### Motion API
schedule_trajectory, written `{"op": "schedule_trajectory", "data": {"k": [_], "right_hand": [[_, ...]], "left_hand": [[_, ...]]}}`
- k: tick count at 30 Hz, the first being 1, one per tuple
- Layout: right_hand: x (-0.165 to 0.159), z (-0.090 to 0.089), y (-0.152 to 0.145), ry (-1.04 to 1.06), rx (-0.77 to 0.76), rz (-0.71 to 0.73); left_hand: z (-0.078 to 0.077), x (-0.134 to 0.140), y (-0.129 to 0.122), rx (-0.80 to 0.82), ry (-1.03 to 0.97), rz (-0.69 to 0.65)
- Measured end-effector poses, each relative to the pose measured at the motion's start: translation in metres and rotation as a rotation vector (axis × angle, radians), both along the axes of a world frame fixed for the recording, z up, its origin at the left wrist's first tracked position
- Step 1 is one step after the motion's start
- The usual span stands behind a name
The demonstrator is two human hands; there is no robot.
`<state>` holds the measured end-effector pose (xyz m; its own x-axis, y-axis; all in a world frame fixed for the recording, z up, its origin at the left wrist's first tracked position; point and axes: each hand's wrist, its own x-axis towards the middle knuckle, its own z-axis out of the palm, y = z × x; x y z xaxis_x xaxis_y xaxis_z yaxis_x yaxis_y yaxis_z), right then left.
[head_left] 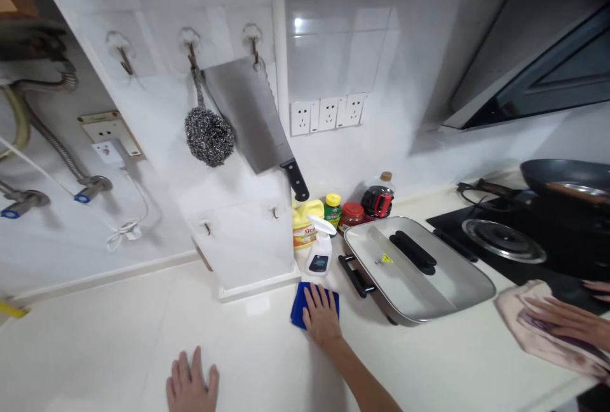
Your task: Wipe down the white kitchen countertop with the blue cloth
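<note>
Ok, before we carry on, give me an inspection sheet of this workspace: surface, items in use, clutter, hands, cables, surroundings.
Surface: white counter; no spill seen.
Items in use: folded blue cloth, on the counter under the right hand.
Clutter: white spray bottle just behind the cloth; lidded pan to its right; bottles and jars along the wall.
Hands: right, fingers extended on the cloth; left hand, fingers spread, contact with the counter unclear.
Cables: white cord, bundled, hanging below a plug.
Surroundings: cleaver and scourer hanging; another person's hand on a pale cloth, far right.
</note>
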<state>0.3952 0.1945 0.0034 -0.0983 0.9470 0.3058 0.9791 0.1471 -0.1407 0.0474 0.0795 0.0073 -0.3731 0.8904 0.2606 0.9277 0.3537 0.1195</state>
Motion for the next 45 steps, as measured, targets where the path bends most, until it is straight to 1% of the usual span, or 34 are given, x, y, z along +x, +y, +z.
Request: {"op": "schedule_trajectory", "data": {"k": [2, 4, 9, 12, 15, 19, 22, 24, 27, 29, 32, 35, 39, 42, 45], "right_hand": [[0.012, 0.001, -0.006, -0.008, 0.01, 0.036], [0.029, 0.001, -0.011, -0.015, 0.017, 0.042], [0.07, -0.003, -0.02, -0.036, 0.019, -0.043], [0.088, -0.006, -0.033, -0.049, 0.023, -0.093], [0.102, -0.012, -0.058, -0.071, 0.054, -0.125], [0.112, -0.028, -0.109, -0.114, 0.108, -0.157], [0.111, -0.041, -0.141, -0.132, 0.162, -0.17], [0.106, -0.046, -0.15, -0.129, 0.2, -0.201], [0.09, -0.044, -0.142, -0.113, 0.189, -0.271], [0.073, -0.039, -0.124, -0.11, 0.142, -0.3], [0.041, -0.029, -0.089, -0.11, 0.061, -0.305], [0.007, -0.018, -0.055, -0.076, -0.009, -0.272], [-0.025, -0.006, -0.017, 0.002, -0.059, -0.168], [-0.041, -0.005, -0.004, 0.05, -0.054, -0.135], [-0.062, -0.011, -0.01, 0.087, -0.014, -0.09]], "left_hand": [[-0.004, -0.003, 0.002, -0.018, -0.007, 0.011], [-0.007, -0.006, 0.004, -0.031, -0.011, 0.012], [-0.007, -0.006, 0.004, -0.006, -0.009, -0.008], [-0.004, -0.004, 0.004, -0.013, -0.027, 0.003], [-0.004, -0.002, 0.005, -0.005, -0.03, 0.009], [-0.01, -0.005, 0.005, 0.005, -0.026, -0.003], [-0.014, -0.007, 0.004, -0.006, -0.022, -0.014], [-0.015, -0.008, 0.004, -0.019, -0.02, -0.02], [-0.014, -0.007, 0.003, -0.027, -0.023, -0.02], [-0.012, -0.005, 0.003, -0.018, -0.027, -0.012], [-0.01, -0.003, 0.003, -0.007, -0.026, -0.016], [-0.009, -0.003, 0.003, 0.006, -0.025, -0.022], [-0.011, -0.003, 0.002, 0.024, -0.028, -0.012], [-0.015, -0.004, 0.001, 0.021, -0.036, -0.008], [-0.016, -0.005, -0.001, 0.019, -0.054, -0.01]]}}
